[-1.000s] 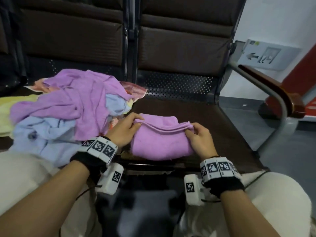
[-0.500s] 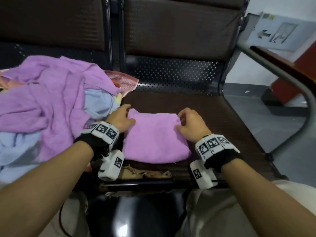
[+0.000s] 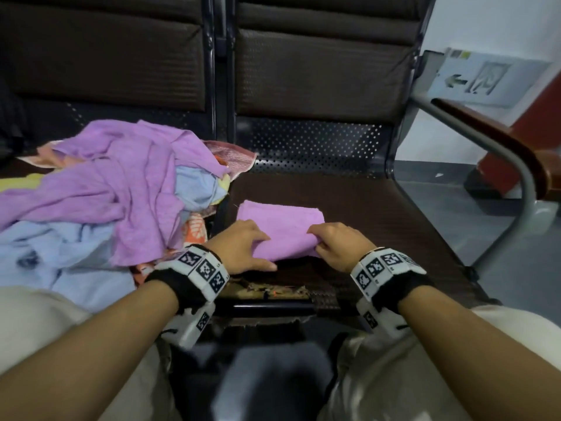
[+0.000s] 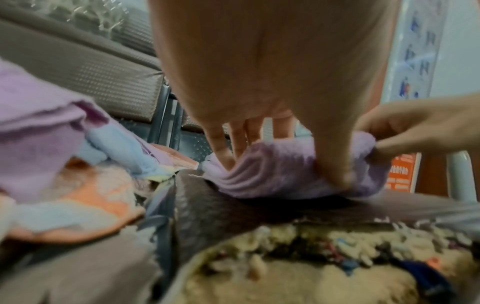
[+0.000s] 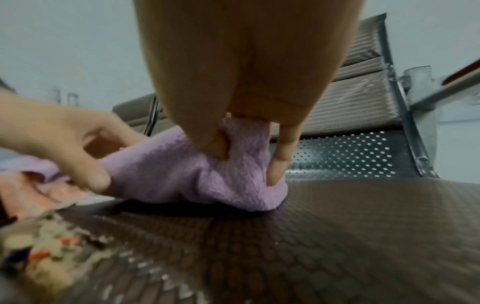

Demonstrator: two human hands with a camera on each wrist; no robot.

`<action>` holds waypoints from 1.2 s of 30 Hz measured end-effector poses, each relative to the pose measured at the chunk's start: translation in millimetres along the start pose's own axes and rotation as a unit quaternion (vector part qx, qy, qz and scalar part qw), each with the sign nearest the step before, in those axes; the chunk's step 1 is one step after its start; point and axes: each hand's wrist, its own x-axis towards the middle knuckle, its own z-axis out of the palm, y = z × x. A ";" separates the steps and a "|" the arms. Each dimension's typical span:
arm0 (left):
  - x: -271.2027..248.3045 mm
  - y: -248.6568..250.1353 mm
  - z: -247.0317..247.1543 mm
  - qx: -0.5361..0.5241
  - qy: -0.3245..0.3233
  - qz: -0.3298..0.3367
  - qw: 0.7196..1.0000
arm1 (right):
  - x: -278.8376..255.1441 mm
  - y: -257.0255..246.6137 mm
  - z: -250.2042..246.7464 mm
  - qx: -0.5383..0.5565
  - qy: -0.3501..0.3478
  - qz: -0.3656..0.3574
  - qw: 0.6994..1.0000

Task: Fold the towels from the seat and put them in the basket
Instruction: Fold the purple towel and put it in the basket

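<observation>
A folded purple towel (image 3: 282,226) lies on the right brown seat (image 3: 379,214). My left hand (image 3: 261,250) grips its near left edge, fingers on top and thumb along the front. My right hand (image 3: 315,241) pinches the near right edge. In the left wrist view the thumb (image 4: 335,164) presses into the towel (image 4: 275,170). The right wrist view shows thumb (image 5: 210,144) and finger pinching the towel (image 5: 182,176), its near edge raised off the seat. A loose pile of purple, blue and orange towels (image 3: 121,183) covers the left seat. No basket is in view.
A metal armrest with a brown wooden top (image 3: 501,153) bounds the right seat. The seat's front edge is torn, with foam showing (image 3: 267,291). The backrests (image 3: 318,71) rise behind. My knees are just in front of the seat.
Both hands have come back from the towel's far corners to its near edge and taken hold of it. The near edge now stands slightly off the seat.
</observation>
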 end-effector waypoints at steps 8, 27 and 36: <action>-8.9 7.4 -14.4 -0.030 0.034 -0.024 0.999 | -17.4 3.7 -8.9 0.087 -0.030 0.023 0.996; 68.7 -53.2 -11.7 -0.071 -0.035 -0.118 0.990 | 75.0 53.3 9.0 0.101 -0.013 0.306 0.947; 62.7 -31.5 -18.5 -0.133 -0.131 -0.102 0.977 | 84.9 23.7 -22.5 0.285 -0.072 0.162 0.942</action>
